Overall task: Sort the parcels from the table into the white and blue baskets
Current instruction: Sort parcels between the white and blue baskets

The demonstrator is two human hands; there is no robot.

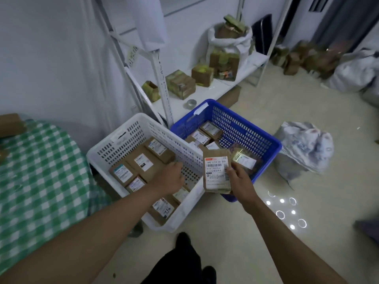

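Right hand: your right hand (239, 177) grips a labelled brown parcel (217, 171) by its right edge, label facing you, held upright above the near corner of the blue basket (264, 138).

Left hand: your left hand (171, 177) reaches into the white basket (106, 149); the fingers curl downward over the parcels there, but you cannot tell from this angle whether they hold one or only touch.

White basket: several brown parcels with white labels (141, 160) already lie flat across its floor.

Blue basket: it sits just beside the white one, touching or nearly so, with a few labelled parcels (202, 136) and a clear-wrapped packet (245, 159) inside.

Table: the green-checked table (41, 171) is at your left; one brown box edge (11, 125) shows at its far corner.

Progress: sorting looks well under way, since both baskets are partly filled. What is left is the parcel you carry, probably bound for the blue basket, and whatever remains on the table outside the view.
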